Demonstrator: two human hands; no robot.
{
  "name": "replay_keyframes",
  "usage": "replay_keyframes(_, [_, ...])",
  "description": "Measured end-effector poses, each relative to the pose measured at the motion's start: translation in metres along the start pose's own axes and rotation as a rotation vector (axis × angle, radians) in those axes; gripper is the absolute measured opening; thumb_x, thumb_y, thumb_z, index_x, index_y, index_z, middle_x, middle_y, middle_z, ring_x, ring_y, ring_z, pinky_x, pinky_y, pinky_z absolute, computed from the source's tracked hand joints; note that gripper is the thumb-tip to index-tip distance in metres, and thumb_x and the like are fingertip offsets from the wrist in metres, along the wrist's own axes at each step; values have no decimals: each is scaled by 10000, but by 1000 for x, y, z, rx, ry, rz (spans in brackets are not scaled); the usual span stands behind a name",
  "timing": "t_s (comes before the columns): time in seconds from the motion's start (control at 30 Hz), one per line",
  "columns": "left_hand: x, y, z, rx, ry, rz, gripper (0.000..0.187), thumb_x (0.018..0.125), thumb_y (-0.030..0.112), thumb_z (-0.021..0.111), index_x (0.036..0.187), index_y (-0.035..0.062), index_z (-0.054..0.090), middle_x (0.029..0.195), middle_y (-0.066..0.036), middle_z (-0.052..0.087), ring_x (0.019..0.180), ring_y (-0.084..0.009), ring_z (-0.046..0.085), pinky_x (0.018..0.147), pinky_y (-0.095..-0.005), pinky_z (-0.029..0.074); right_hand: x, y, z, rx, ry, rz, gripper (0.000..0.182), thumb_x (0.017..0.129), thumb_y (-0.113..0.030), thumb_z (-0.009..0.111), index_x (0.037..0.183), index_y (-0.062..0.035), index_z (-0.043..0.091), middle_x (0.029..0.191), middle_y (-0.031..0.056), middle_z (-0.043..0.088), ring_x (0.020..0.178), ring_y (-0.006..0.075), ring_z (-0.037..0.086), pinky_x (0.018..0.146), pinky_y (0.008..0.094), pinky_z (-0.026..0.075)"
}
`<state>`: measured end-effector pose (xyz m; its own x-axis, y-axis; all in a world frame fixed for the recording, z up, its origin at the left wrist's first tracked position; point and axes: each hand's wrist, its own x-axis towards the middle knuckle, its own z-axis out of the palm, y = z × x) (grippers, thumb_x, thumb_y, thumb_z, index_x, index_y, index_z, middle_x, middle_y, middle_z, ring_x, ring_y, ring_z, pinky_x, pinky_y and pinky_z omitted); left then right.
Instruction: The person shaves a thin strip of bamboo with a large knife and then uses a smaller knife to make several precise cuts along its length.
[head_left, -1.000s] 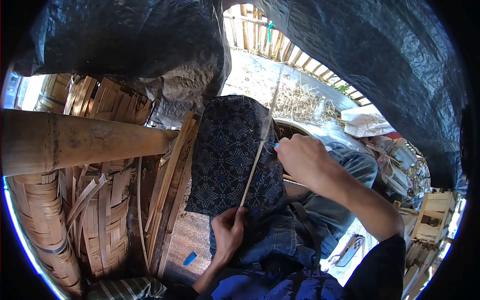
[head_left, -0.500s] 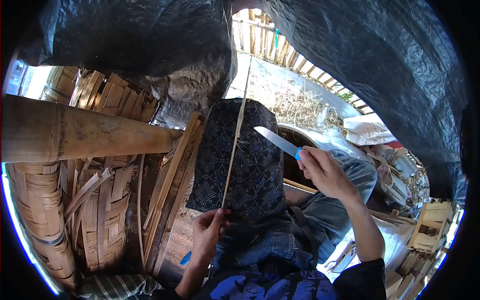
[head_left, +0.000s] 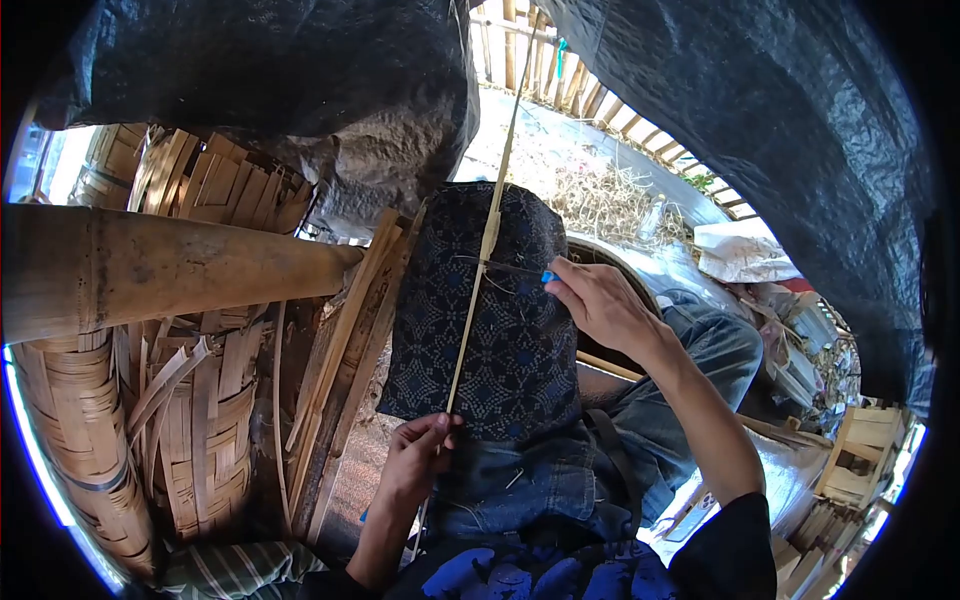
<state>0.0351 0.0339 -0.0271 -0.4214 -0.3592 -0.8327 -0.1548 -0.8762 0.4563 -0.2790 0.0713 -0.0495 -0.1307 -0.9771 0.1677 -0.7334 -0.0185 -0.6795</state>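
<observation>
A long thin bamboo strip (head_left: 468,335) runs up over a dark patterned cloth (head_left: 420,350) on the person's lap. My left hand (head_left: 415,458) pinches the strip near the cloth's lower edge. My right hand (head_left: 605,305) is closed round the blue handle of a knife (head_left: 515,267). The blade points left and lies across the strip at its wider, paler part, seen nearly edge-on. A thin curled sliver shows just below the blade. Whether the blade cuts into the strip cannot be made out.
A thick bamboo pole (head_left: 200,270) juts in from the left above woven bamboo baskets (head_left: 85,420). Wooden slats (head_left: 345,370) lean beside the cloth. Dark plastic sheeting (head_left: 740,100) hangs overhead. A small wooden crate (head_left: 860,455) stands at the right.
My right hand has moved left and slightly up, bringing the knife from beside the strip onto it, and the blade has turned edge-on. My left hand keeps its pinch on the strip.
</observation>
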Motion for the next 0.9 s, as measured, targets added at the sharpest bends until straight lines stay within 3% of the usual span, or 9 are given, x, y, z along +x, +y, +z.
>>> replay_keyframes(0.33, [2, 1, -7, -119, -24, -77, 230, 949, 232, 583, 990, 24, 674, 654, 36, 525, 489, -15, 352, 415, -179, 232, 25, 0, 32, -239, -157, 58, 211, 964, -215, 528, 859, -40, 473, 612, 146, 552, 516, 289, 585, 437, 378, 467])
replay_keyframes(0.43, [3, 2, -6, -113, -39, -52, 233, 950, 241, 582, 983, 30, 675, 652, 38, 517, 487, -16, 345, 415, -180, 227, 29, -8, 26, -27, -274, 245, 199, 957, -175, 541, 866, -1, 510, 635, 170, 562, 550, 331, 579, 461, 405, 420])
replay_keyframes(0.53, [2, 2, -4, -41, -23, -44, 243, 950, 250, 583, 973, 26, 675, 648, 39, 514, 485, -16, 341, 417, -179, 224, 35, -4, 15, 169, -404, 362, 261, 991, -197, 482, 850, 14, 543, 625, 149, 570, 514, 276, 552, 464, 377, 397])
replay_keyframes(0.6, [2, 2, -3, -34, -22, -36, 252, 951, 255, 583, 964, 21, 676, 645, 39, 513, 483, -15, 339, 420, -179, 220, 35, 8, 16, 302, -551, 506, 355, 1012, -265, 436, 839, 18, 560, 589, 106, 533, 493, 196, 493, 471, 350, 368])
replay_keyframes(0.63, [3, 2, -2, -32, -26, -34, 252, 951, 255, 583, 964, 21, 676, 645, 39, 513, 483, -15, 339, 420, -179, 220, 34, 7, 15, 328, -593, 484, 420, 1016, -333, 414, 823, 17, 545, 564, 66, 482, 501, 138, 448, 477, 332, 361])
replay_keyframes(0.67, [2, 2, -2, -31, -25, -26, 253, 952, 253, 582, 961, 19, 676, 645, 39, 513, 483, -14, 339, 420, -179, 219, 33, 5, 13, 325, -591, 483, 420, 1016, -333, 414, 823, 17, 545, 564, 66, 482, 501, 138, 448, 477, 332, 361])
replay_keyframes(0.77, [2, 0, 3, -14, -12, 13, 244, 956, 246, 574, 959, 22, 668, 638, 41, 502, 472, -15, 340, 410, -179, 225, 36, -4, 1, 320, -873, 481, 472, 1012, -404, 381, 905, 2, 598, 607, 89, 522, 553, 214, 479, 559, 400, 395])
replay_keyframes(0.8, [2, 0, 3, 8, 4, 33, 234, 958, 240, 567, 958, 25, 660, 630, 42, 492, 461, -16, 340, 400, -179, 231, 22, -4, 8, 350, -705, 350, 476, 1009, -401, 393, 881, 9, 599, 623, 101, 549, 579, 229, 533, 569, 400, 404])
replay_keyframes(0.9, [2, 0, 3, -12, -7, 31, 234, 954, 242, 574, 956, 24, 660, 633, 41, 497, 473, -13, 350, 400, -175, 228, 22, -9, -2, 368, -619, 244, 449, 1011, -378, 405, 868, 7, 586, 635, 111, 583, 567, 217, 575, 536, 393, 408])
